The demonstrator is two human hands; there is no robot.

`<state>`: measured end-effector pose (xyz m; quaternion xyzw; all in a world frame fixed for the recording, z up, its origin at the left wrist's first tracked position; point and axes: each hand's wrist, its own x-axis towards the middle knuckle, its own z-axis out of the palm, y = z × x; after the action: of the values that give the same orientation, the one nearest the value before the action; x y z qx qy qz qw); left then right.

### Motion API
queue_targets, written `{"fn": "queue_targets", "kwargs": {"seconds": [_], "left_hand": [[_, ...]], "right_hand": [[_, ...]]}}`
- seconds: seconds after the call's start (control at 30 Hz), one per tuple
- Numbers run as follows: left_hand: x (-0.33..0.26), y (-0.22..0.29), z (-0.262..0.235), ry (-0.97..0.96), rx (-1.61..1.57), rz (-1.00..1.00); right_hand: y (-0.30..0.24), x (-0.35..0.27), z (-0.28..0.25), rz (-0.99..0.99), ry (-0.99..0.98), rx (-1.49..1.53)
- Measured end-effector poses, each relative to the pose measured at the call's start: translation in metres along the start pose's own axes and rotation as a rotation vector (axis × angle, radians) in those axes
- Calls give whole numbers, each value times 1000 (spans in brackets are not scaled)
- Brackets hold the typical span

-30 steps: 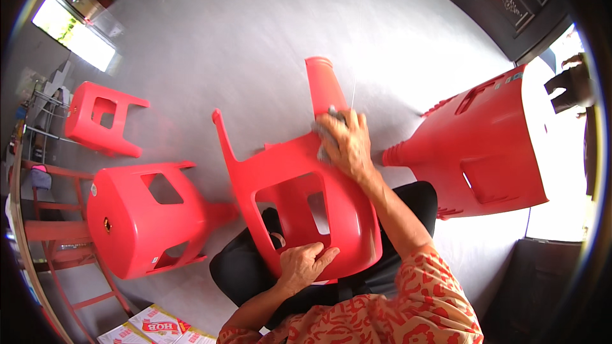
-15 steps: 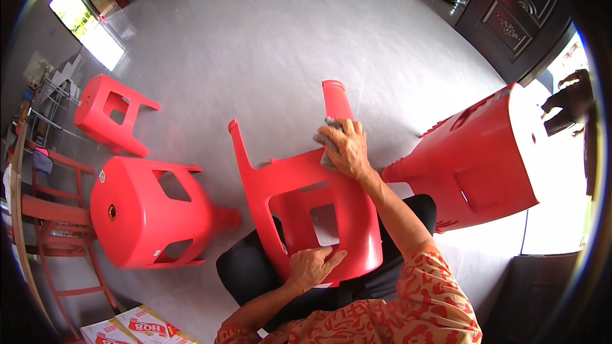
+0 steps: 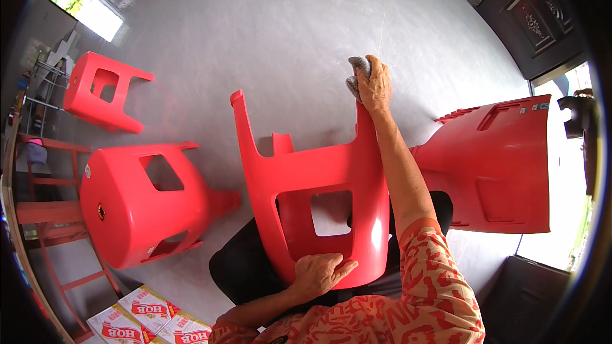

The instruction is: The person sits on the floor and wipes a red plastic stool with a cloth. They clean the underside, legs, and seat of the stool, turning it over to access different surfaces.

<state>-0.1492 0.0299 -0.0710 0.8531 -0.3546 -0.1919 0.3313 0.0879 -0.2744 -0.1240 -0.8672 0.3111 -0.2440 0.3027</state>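
A red plastic stool (image 3: 299, 169) lies tipped across my lap, its legs pointing away from me. My left hand (image 3: 320, 275) grips the stool's near side, by the seat edge below the lower opening, thumb stretched to the right. At the far end of the stool's right leg, my right hand (image 3: 376, 83) is closed around a grey cloth (image 3: 359, 78), pressed against the leg's tip. That tip is hidden behind the hand and cloth.
On the left, two red stools (image 3: 137, 200) lie on their sides, the smaller one (image 3: 95, 92) farther off. Nested red stools (image 3: 491, 165) lie at the right. A reddish wooden chair (image 3: 54, 213) stands far left, with printed cartons (image 3: 146, 312) near it. A dark door (image 3: 535, 19) is far right.
My right hand has slid the cloth outward along the right leg to its tip, straightening the arm. My left hand keeps its hold. The view has shifted slightly.
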Motion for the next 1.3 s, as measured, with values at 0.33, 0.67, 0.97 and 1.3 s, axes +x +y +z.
{"fn": "queue_targets", "kwargs": {"seconds": [0.33,0.67,0.97,1.3], "left_hand": [[1,0,5,79,90,60],[-3,2,4,-12,76,-44],[1,9,2,-194,46,-192],[-11,-5,34,292,296,117]], "right_hand": [[8,-5,-8,276,-70,9],[-13,-126,-57,-414,-32,-104],[-86,-203,-29,-755,-52,-241],[-107,-209,-6,-1042,-297,-210]]}}
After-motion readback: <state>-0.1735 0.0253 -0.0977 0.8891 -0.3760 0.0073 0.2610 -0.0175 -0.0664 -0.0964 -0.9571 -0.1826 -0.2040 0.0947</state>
